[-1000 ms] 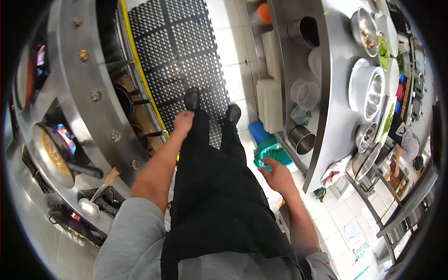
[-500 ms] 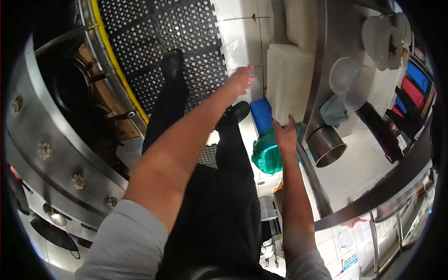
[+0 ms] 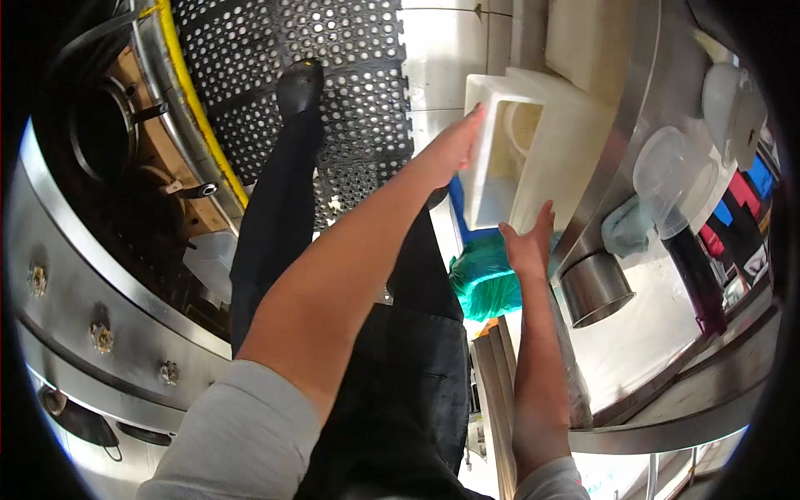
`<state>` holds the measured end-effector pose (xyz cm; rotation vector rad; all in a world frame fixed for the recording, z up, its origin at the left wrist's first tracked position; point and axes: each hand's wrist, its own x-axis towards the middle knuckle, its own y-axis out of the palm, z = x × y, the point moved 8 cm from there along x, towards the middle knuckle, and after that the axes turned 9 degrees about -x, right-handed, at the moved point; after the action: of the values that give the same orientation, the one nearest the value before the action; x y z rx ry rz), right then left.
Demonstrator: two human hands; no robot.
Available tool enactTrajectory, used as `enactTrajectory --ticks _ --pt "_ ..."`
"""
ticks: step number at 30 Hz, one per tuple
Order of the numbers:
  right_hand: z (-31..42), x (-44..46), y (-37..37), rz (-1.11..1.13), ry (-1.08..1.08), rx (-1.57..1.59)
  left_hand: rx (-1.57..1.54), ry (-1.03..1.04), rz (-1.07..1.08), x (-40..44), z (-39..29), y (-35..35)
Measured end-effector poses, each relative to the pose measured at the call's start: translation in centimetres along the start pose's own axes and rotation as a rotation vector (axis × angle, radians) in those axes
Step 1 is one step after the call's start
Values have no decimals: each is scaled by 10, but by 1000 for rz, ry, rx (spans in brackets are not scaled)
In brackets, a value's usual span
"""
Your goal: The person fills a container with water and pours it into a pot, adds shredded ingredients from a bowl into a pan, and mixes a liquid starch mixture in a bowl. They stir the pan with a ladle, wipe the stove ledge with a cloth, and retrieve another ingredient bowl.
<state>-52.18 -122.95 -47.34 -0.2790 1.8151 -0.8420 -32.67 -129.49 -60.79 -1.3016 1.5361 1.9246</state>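
A white plastic bin [image 3: 542, 171] is tilted so its rectangular mouth faces left, and a rounded pale object [image 3: 522, 127] shows inside. My left hand [image 3: 452, 152] has its fingers on the bin's left rim, and part of that grip is hidden from me. At the bin's lower corner is my right hand [image 3: 529, 246], its thumb and fingers spread on either side of the corner. Just below the bin and beside my right hand sits a green plastic bag [image 3: 485, 279]. Something blue [image 3: 456, 208] lies behind the bin's lower left edge.
A steel worktop [image 3: 612, 200] on the right carries a metal pot [image 3: 596, 289], clear plastic tubs [image 3: 667, 171] and a grey cloth [image 3: 627, 227]. Another white bin [image 3: 587, 42] stands beyond mine. Stove knobs [image 3: 102, 337] and pans [image 3: 102, 129] line the left. A perforated black mat [image 3: 350, 50] covers the floor.
My left hand has come right onto the rim of the bin. The bin has turned, and its open mouth now shows. My right hand stays at its lower corner.
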Motion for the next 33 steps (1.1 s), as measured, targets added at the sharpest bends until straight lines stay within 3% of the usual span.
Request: enactTrajectory --ticks 5,7,9,12,18,22,25,26,27,29,32,33 --pt "-1 4 0 94 0 -57 -35 -39 -253 -51 -5 -90" --pt "-2 6 0 119 -9 -80 -27 -42 -223 -67 -8 -103" --pt "-4 6 0 141 -14 -106 -14 -40 -206 -76 -9 -107" --pt "-6 9 -3 185 -60 -98 158 206 -467 -95 -31 -102" --pt "-13 13 1 225 -65 -118 251 308 -639 -107 -16 -85" --pt "-8 17 4 239 -48 -169 293 274 -503 -68 -12 -23" --pt "6 8 -12 216 -3 -142 335 219 -285 -8 -13 33" --pt "6 8 -14 195 23 -128 344 157 -268 0 -23 47" --pt "8 10 -16 174 46 -115 367 231 -283 7 -48 60" --pt "43 21 -48 -128 -84 -98 412 381 -320 24 -105 80" --pt "111 41 -116 -497 -234 -21 94 487 -103 89 -158 123" --pt "126 56 -133 -509 -216 79 10 467 -8 104 -170 139"
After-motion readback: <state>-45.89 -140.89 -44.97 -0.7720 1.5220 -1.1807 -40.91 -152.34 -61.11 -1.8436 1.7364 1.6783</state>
